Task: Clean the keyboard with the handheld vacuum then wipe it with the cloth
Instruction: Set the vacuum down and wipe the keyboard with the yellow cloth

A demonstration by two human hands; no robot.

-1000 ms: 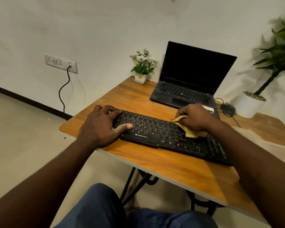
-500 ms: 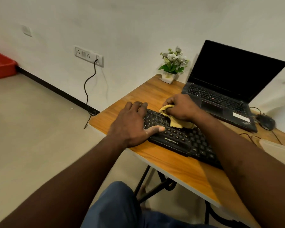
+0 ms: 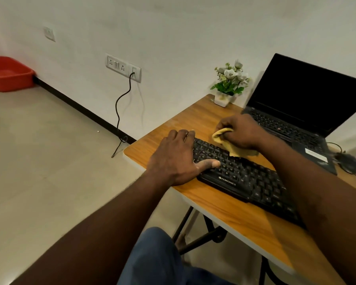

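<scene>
The right grip (image 3: 240, 131), a bare hand, is curled around a bunched yellow cloth (image 3: 237, 150). Its fingers are folded over the top of the wad, and loose fabric spills out below the palm. The cloth is pressed on the far rows of a black keyboard (image 3: 245, 177), towards its left end, and one corner trails over the far edge onto the bench (image 3: 193, 120).

The left grip (image 3: 175, 159), the other bare hand, lies flat and holds nothing. Its palm covers the keyboard's left end, its fingers reach over the far-left corner, and its thumb stretches across the keys. The two grips are close together but not touching.

The keyboard lies at an angle along the near edge of the wooden bench, and the right forearm crosses over its right part. Behind it stands an open black laptop (image 3: 308, 95) with a dark screen. A small white pot of pale flowers (image 3: 230, 83) sits at the far corner beside the laptop. A dark mouse (image 3: 348, 162) rests by the laptop's right side.

On the white wall to the left is a socket plate (image 3: 123, 67), from which a black cable (image 3: 121, 108) hangs to the floor. A red tub (image 3: 8, 74) sits on the floor at far left. A knee in blue trousers (image 3: 152, 258) shows below the bench.
</scene>
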